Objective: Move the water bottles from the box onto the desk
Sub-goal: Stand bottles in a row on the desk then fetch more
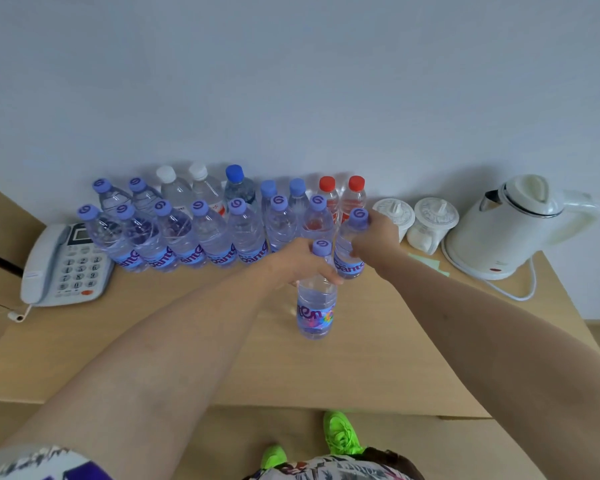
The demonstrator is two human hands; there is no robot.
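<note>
Several clear water bottles with purple caps [201, 233] stand in two rows along the back of the wooden desk [187, 341], mixed with white-, blue- and red-capped bottles [342, 197]. My left hand [298, 263] grips the neck of a purple-capped bottle [316, 306] that stands in front of the rows. My right hand [378, 237] grips another purple-capped bottle [350, 247] at the right end of the front row. No box is in view.
A white desk phone [66, 268] lies at the left end of the desk. Two white lidded cups [416, 220] and a white electric kettle [510, 226] with its cord stand at the right. The wall runs right behind the bottles.
</note>
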